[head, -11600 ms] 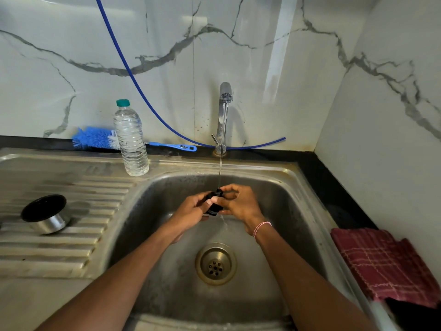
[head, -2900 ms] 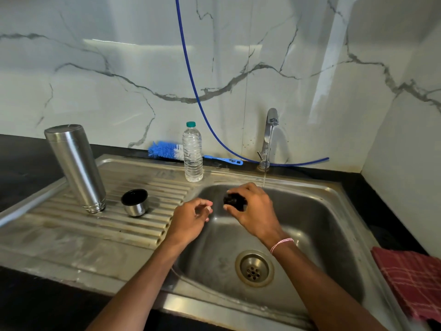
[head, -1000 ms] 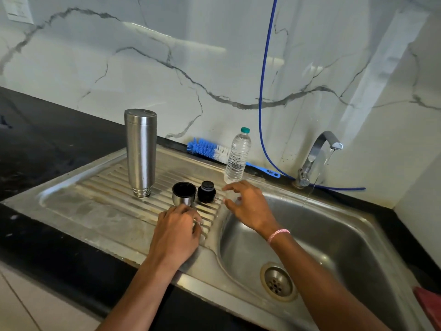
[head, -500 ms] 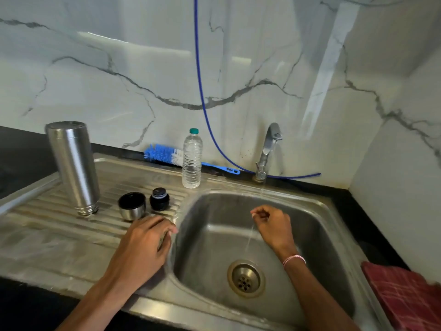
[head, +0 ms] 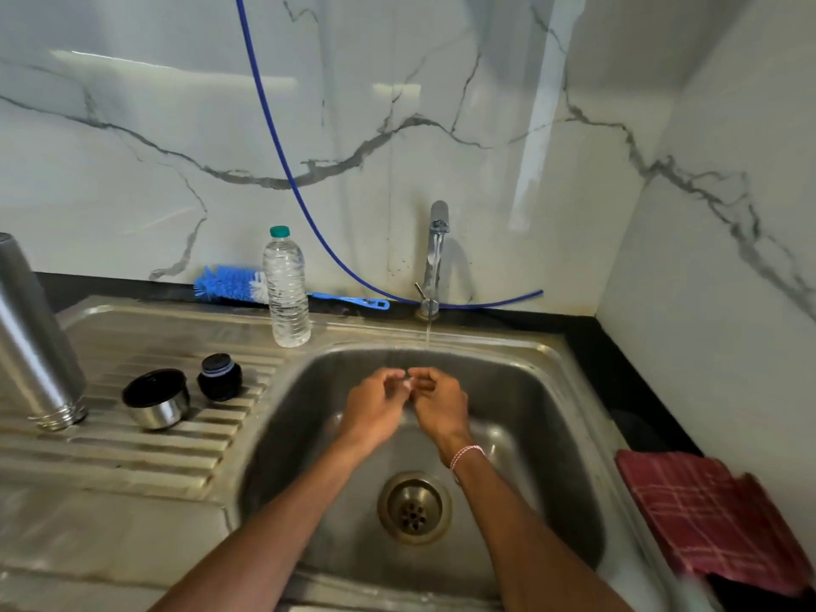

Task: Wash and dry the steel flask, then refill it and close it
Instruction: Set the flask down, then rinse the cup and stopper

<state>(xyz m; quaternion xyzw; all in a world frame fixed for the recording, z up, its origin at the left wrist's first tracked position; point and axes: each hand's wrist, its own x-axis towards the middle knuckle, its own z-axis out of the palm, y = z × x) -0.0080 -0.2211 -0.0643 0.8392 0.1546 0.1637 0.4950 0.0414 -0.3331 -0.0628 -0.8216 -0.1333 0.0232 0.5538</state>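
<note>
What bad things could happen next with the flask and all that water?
1. The flask stands mouth down on the ribbed drainboard, tall and narrow; a bump could topple it onto the cup.
2. The left hand and right hand are under the running tap, so the smooth steel might slip when grabbed.
3. The cloth lies far off on the right, so drips may spread.

head-worn wide-angle view, looking steeply down, close over sink [head: 552, 368], facing wall
</note>
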